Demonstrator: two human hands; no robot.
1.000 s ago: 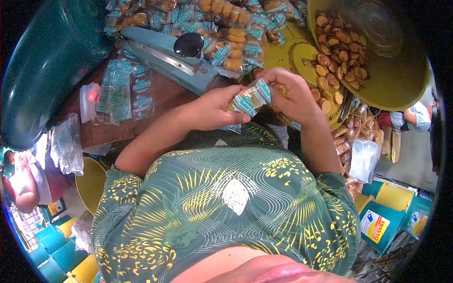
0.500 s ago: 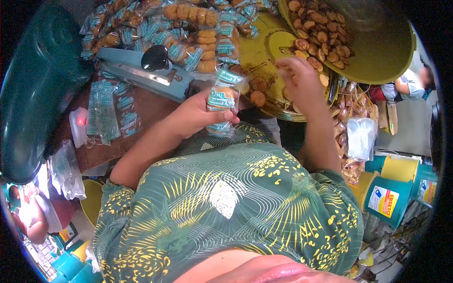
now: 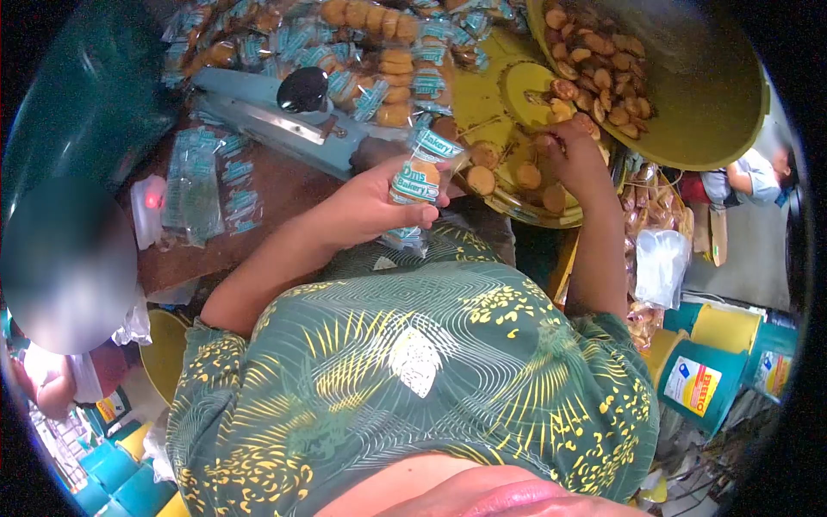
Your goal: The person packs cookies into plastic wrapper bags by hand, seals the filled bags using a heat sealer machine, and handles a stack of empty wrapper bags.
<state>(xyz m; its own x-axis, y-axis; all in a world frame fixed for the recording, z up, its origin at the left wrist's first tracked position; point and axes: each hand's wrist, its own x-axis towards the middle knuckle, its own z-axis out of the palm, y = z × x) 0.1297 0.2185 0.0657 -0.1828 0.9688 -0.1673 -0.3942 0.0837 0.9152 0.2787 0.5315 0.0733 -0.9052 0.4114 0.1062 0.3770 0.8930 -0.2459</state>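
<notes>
My left hand (image 3: 375,205) is closed around a clear plastic bakery packet (image 3: 416,183) with teal print, holding it upright in front of my shirt. Round cookies show inside the packet. My right hand (image 3: 579,159) is over the yellow lid (image 3: 482,90), fingers pinched together on a small round cookie, which they partly hide. Several loose cookies (image 3: 481,179) lie on the lid close to that hand. Beyond it, a tilted yellow tub (image 3: 715,129) has many browned cookies (image 3: 603,73) inside.
A blue bag sealer (image 3: 250,90) with a black knob stands left of the lid. Filled packets (image 3: 370,26) are heaped behind it. Flat printed bags (image 3: 194,185) lie at left. Teal buckets (image 3: 702,383) stand at right. A person (image 3: 745,177) is at far right.
My right hand has come down and rightward, and its fingers have closed at the cookies on the lid. My left hand still holds the packet, slightly shifted. The view has shifted a little.
</notes>
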